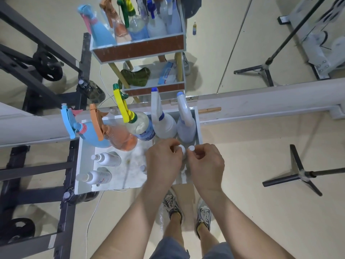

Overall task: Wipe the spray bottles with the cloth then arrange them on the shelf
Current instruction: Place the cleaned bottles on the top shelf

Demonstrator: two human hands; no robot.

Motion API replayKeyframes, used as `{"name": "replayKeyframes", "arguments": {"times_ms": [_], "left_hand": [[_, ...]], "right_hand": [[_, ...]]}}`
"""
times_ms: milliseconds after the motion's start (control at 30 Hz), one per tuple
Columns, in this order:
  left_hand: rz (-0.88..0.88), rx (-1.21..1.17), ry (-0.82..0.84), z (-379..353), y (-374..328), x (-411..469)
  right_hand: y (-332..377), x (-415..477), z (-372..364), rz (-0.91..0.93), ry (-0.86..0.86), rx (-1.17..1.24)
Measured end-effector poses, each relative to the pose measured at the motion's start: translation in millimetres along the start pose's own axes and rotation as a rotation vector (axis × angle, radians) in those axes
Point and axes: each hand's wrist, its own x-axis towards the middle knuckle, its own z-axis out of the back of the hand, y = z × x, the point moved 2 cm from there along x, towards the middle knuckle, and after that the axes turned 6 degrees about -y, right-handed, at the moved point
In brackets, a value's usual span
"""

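Note:
Five trigger spray bottles stand in a row at the back of the white shelf top (85, 165): blue (93, 136), orange (121, 140), clear with a yellow trigger (141, 128), white (165, 126) and pale lilac (186, 128). Two small white bottles (107, 158) (97, 177) stand at the front left. At the front right, my left hand (164, 161) grips a small white-capped bottle (182, 148). My right hand (205, 165) pinches a second white cap (191, 148) right beside it. Both bottles' bodies are hidden by my hands. No cloth shows on the shelf top.
A mirror (242, 43) behind the shelf reflects the bottles and a lower shelf holding a green cloth. A dark metal rack (37, 165) with weight plates stands left. Tripod legs (298, 176) spread on the floor to the right. My feet (186, 208) are below the shelf's front edge.

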Motion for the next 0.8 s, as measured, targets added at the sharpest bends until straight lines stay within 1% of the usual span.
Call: {"name": "replayKeyframes", "arguments": {"times_ms": [133, 333, 433, 533, 633, 733, 800], "left_hand": [[0.063, -0.004, -0.026, -1.1, 1.5, -3.3], [0.009, 0.061, 0.001, 2.9, -0.3, -2.4], [-0.012, 0.036, 0.040, 4.9, -1.9, -1.2], [-0.075, 0.002, 0.090, 6.1, -1.5, -3.6], [-0.182, 0.012, 0.126, 4.4, 5.3, -2.6], [-0.338, 0.030, 0.108, 1.7, 11.5, -3.9], [-0.384, 0.047, 0.082, -0.5, 15.1, -7.2]], "right_hand": [[0.7, 0.2, -0.4, 0.054, -0.018, 0.000], [-3.5, 6.2, 2.4, 0.038, 0.009, -0.040], [-4.2, 6.3, 4.4, 0.003, 0.007, -0.038], [-4.2, 4.0, 5.0, -0.001, 0.009, -0.001], [-1.9, 3.0, 4.8, 0.021, 0.056, 0.017], [1.6, 7.8, 7.7, 0.054, 0.129, -0.018], [3.7, 12.0, 9.7, 0.040, 0.165, -0.046]]}}
